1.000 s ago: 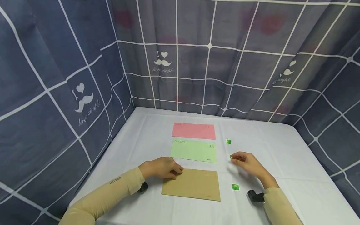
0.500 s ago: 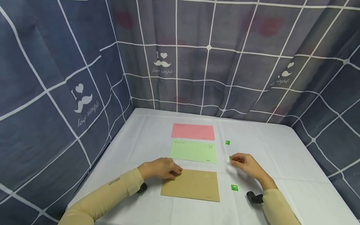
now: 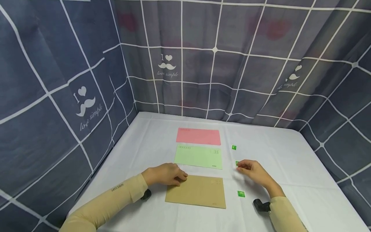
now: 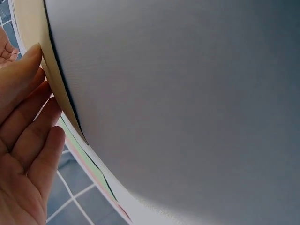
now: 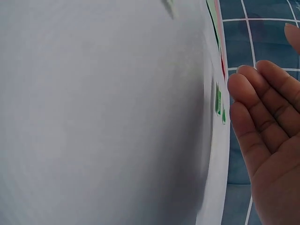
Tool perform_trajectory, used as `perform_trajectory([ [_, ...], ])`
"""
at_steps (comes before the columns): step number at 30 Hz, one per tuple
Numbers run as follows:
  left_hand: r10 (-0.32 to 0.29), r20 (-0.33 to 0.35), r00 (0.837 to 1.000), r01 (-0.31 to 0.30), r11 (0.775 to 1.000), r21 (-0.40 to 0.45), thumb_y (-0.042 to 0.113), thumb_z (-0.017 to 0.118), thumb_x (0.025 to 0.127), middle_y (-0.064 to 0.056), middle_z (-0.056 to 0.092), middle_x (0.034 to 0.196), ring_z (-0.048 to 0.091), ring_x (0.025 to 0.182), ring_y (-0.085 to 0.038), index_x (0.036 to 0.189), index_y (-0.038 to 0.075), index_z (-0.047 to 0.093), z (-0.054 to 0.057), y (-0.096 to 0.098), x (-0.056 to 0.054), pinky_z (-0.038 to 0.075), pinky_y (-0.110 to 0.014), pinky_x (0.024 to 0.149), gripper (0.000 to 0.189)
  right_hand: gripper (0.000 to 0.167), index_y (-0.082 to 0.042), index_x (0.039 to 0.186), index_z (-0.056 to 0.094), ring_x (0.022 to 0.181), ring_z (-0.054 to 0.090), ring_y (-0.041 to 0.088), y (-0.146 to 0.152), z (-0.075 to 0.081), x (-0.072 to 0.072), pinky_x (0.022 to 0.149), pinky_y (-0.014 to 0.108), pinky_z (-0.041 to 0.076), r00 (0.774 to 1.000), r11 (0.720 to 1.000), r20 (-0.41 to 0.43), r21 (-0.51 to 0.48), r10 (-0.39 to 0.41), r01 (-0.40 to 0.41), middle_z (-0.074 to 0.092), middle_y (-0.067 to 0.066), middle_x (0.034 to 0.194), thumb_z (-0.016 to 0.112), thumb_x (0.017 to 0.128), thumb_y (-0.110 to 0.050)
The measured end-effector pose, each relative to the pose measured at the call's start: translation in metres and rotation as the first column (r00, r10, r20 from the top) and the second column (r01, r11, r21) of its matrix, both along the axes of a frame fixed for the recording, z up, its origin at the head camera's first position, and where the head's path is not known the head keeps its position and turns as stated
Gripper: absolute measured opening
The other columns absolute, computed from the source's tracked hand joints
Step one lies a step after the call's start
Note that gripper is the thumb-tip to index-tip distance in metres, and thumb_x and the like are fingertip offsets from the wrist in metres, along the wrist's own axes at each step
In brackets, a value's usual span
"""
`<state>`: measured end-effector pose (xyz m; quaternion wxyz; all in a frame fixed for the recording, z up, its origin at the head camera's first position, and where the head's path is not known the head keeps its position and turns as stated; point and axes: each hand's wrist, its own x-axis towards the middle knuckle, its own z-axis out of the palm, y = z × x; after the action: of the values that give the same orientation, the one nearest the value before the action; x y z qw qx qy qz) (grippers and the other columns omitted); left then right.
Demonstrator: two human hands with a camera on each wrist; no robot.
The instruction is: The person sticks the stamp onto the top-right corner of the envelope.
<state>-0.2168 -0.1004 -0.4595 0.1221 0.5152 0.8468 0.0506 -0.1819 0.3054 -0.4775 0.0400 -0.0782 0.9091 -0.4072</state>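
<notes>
My left hand (image 3: 166, 173) rests on the upper left corner of a brown envelope (image 3: 200, 193), thumb and fingers loosely bent. In the left wrist view its thumb (image 4: 30, 58) and fingers lie along the envelope's edge. My right hand (image 3: 255, 172) hovers over the table just right of the middle green stamp (image 3: 237, 163), which the fingertips overlap in the head view. Its fingers (image 5: 255, 124) are relaxed and hold nothing in the right wrist view. Another green stamp (image 3: 241, 194) lies right of the brown envelope, and a third stamp (image 3: 234, 147) lies farther back.
Beyond the brown envelope lie a light green envelope (image 3: 198, 157) and, behind it, a pink envelope (image 3: 198, 136). All are flat on a white-covered table (image 3: 278, 145). Dark grid-patterned curtains (image 3: 200, 64) stand around the table's back and sides.
The head view has shifted very slightly, so everything on the table appears a little lower and to the left. Both hands stay nearly in place beside the papers.
</notes>
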Motion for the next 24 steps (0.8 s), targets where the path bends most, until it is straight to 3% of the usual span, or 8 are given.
perform_trajectory([
  [7,0.023,0.026,0.999,-0.022,1.000,-0.009,0.025,0.074,0.092,0.001,0.067,0.134,0.063,0.124,-0.010,0.128,0.015,0.071,0.0007,0.0010,-0.0002,0.051,-0.026,0.103,0.037,0.027,-0.005,0.112,0.071,0.100,0.064,0.012,0.0040,0.0006,0.0013,0.085,0.024,0.051,0.999,1.000,0.036,-0.005,-0.004,0.004,0.072,0.009,0.113,0.070,0.095,-0.026],
  [24,0.022,0.017,1.000,-0.022,1.000,-0.016,0.026,0.074,0.091,0.003,0.066,0.134,0.062,0.125,-0.008,0.127,0.017,0.071,-0.0016,0.0015,-0.0009,0.050,-0.023,0.103,0.037,0.028,-0.001,0.111,0.070,0.093,0.062,0.015,0.0063,-0.0001,0.0072,0.078,0.023,0.051,0.996,1.000,0.091,-0.016,0.022,-0.020,0.071,0.006,0.103,0.071,0.093,-0.022],
])
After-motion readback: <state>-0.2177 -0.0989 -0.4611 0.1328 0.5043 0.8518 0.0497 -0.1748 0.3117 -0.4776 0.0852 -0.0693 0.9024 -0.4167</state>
